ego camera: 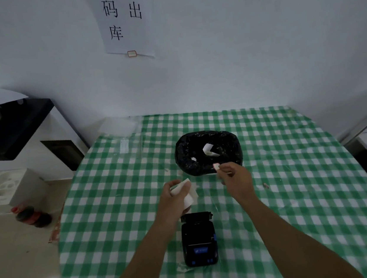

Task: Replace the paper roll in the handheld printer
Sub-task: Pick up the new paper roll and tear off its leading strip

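Head view: both hands are out over the green-checked bench [297,194]. The left hand [175,196] is wrapped around a white paper roll [189,194], its loose end hanging down on the right side. The right hand [234,176] pinches a small white scrap [216,166] between its fingertips, right at the near rim of the black-lined bin [209,152] at twelve o'clock. More white scraps lie inside the bin. The black handheld printer [199,241] sits on the bench at six o'clock between the forearms, lid flipped up, just beneath the left hand.
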